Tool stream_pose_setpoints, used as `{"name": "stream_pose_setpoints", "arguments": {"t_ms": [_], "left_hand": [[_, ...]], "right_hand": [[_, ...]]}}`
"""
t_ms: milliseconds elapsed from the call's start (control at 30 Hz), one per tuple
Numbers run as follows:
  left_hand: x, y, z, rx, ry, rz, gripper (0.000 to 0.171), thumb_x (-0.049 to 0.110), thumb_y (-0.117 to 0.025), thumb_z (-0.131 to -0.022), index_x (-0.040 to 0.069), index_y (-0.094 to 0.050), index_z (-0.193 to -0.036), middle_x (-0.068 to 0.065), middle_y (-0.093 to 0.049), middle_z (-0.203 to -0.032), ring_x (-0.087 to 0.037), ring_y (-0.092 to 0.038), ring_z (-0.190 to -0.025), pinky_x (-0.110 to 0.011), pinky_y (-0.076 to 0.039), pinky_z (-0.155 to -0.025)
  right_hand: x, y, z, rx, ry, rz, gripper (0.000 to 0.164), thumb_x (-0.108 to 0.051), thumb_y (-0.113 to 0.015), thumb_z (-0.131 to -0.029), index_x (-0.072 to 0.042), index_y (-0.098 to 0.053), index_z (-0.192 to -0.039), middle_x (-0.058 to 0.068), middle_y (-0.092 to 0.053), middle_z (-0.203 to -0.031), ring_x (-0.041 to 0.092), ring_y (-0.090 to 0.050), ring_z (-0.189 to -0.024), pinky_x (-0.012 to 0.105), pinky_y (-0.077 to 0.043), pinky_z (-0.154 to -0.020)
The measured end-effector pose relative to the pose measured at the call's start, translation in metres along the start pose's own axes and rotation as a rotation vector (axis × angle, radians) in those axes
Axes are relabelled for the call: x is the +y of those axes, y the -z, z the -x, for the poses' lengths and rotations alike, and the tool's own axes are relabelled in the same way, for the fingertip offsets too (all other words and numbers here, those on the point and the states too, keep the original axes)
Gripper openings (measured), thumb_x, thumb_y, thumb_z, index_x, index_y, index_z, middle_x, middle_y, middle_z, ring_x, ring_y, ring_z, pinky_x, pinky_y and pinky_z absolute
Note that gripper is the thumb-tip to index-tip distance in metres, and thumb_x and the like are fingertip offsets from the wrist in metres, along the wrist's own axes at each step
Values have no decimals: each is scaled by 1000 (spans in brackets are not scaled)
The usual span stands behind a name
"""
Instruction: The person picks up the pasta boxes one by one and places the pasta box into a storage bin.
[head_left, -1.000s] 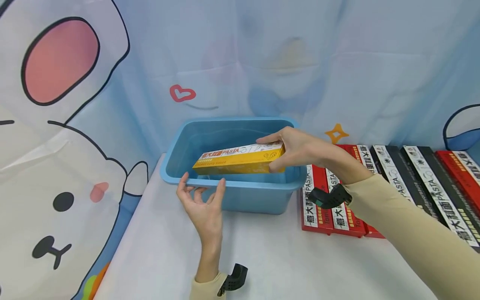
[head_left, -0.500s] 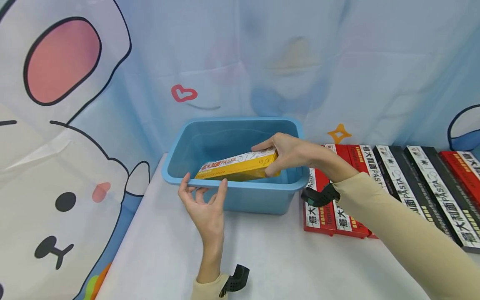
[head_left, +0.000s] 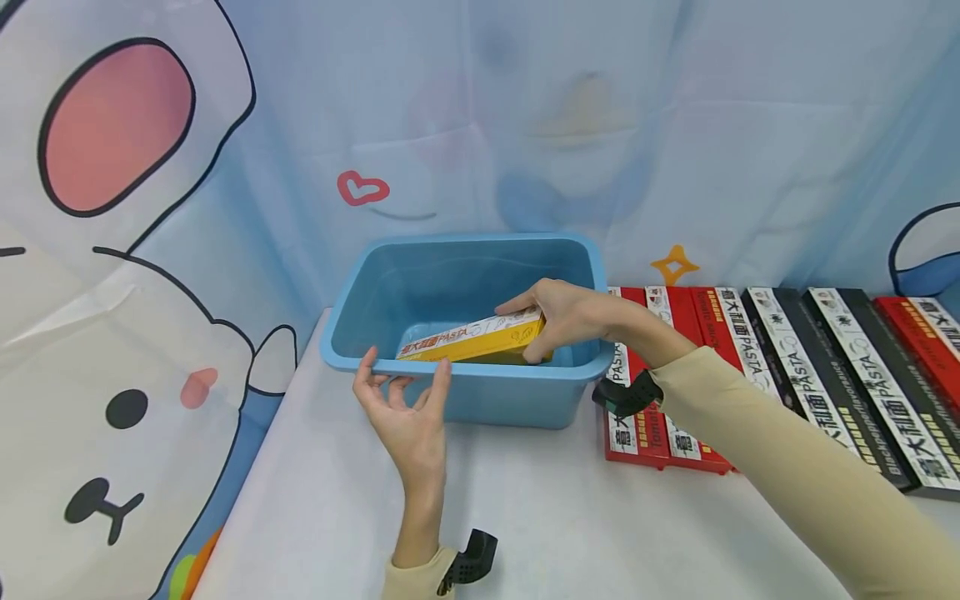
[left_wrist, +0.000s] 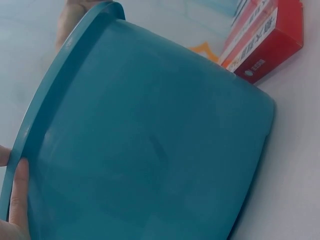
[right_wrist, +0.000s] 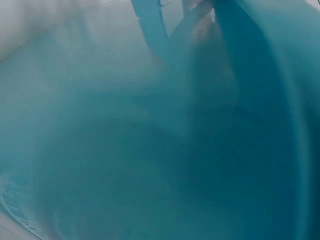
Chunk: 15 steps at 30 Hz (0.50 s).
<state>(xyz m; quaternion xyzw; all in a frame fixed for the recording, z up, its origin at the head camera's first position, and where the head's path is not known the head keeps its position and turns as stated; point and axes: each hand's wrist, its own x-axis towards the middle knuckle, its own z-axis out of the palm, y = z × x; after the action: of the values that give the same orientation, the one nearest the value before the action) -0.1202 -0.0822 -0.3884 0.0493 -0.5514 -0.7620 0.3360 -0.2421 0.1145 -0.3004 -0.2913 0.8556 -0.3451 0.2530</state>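
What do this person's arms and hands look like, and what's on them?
The left hand and right hand wear no gloves. The left sleeve and right sleeve are plain beige. The left wrist device and right wrist device are black and curved; no cables show.

Sleeves (head_left: pixel 787 467): beige, plain, wrist-length | wrist devices (head_left: pixel 472 558): black, curved, small holes

Yellow box (head_left: pixel 480 340) read 大利面 and PASTA; its first character was unclear. Leftmost red box (head_left: pixel 651 432) carried PASTA and Tomato, both running lengthwise. Rightmost black box (head_left: pixel 891 385) showed PASTA and 意大利面. Finer print was too small to read.
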Motion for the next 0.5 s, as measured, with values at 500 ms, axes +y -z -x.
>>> {"name": "stream_pose_setpoints", "arguments": {"t_ms": [500], "left_hand": [[-2,0,0,-2,-2,-4,84,-8,-81,-85,4,-32,-152,-10,-42,-117,-26,-55,-103,-25,-63,-78]], "right_hand": [[-4,-3,-5,-26,-29,66,78,-4,-80,-82,3,-48,-153,21,-57,-148,28,-59,-106,32,-60,-73]]}}
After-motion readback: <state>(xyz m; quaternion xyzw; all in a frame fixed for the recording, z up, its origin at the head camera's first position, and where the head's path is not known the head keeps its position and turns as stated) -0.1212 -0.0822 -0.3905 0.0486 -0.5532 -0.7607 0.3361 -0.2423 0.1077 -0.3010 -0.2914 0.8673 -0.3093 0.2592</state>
